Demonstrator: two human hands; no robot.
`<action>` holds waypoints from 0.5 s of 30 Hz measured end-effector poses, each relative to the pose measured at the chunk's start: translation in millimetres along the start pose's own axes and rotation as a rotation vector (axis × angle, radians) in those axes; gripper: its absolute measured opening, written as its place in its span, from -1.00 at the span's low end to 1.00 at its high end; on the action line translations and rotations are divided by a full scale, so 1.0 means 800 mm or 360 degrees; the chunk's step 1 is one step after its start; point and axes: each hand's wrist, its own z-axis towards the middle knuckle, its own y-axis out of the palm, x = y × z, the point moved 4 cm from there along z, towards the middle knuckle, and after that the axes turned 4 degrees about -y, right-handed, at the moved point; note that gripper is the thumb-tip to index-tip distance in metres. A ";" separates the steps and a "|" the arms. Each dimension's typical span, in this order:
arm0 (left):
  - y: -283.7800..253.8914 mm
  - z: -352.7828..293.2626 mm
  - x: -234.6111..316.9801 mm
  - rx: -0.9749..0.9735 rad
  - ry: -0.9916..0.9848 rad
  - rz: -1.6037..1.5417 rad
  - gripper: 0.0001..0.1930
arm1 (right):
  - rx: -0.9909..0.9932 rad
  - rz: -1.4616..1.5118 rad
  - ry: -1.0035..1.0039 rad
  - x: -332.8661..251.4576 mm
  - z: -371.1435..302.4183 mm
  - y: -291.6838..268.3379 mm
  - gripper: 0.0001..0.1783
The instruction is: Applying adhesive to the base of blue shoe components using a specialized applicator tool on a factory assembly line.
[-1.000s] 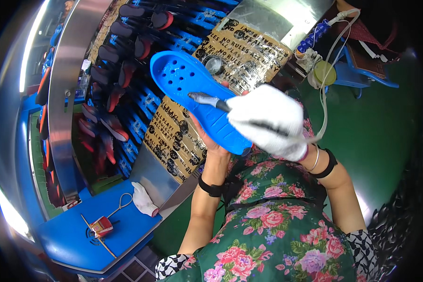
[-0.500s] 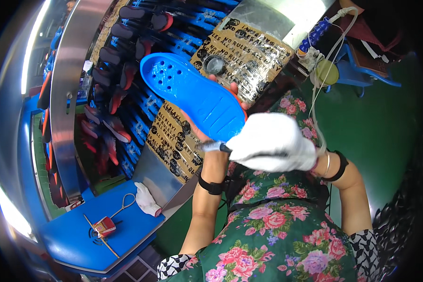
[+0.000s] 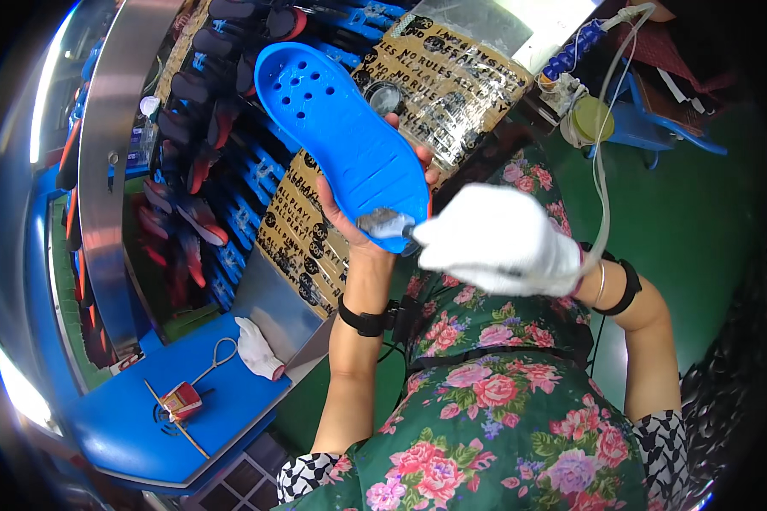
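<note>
A blue shoe sole (image 3: 349, 140), with a cluster of small holes at its far end, rests in my left hand (image 3: 339, 213). My bare fingers wrap its two edges from beneath; the palm is hidden under it. In a white glove, my right hand (image 3: 494, 238) is closed round the handle of a brush (image 3: 386, 223). The grey bristles lie on the sole's near end. A clear hose (image 3: 603, 187) runs down to the gloved hand. Beyond the sole, a small round cup (image 3: 385, 98) sits on the taped cardboard (image 3: 452, 89).
Rows of dark and red shoe parts (image 3: 200, 217) hang on a blue rack at the left. On a blue surface (image 3: 102, 434) at lower left lie a white glove (image 3: 258, 349) and a small red box (image 3: 183, 400) with a stick. A yellow-green round container (image 3: 592, 119) stands at right.
The brush has come from beside the sole onto its near end. The sole has turned slightly more upright in my left hand. My right hand has moved a little up.
</note>
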 end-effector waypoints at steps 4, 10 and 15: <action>-0.009 -0.006 0.009 0.0055 -0.0024 0.0119 0.07 | -0.0009 0.0354 0.0256 -0.005 -0.004 0.003 -0.79; -0.012 -0.003 0.021 0.0009 -0.0186 0.0233 0.04 | -0.0030 -0.0024 -0.0016 -0.006 -0.012 0.010 -0.71; -0.006 -0.003 0.016 -0.0127 -0.0286 0.0182 0.07 | -0.0021 0.0619 0.0396 -0.008 -0.009 0.009 -0.80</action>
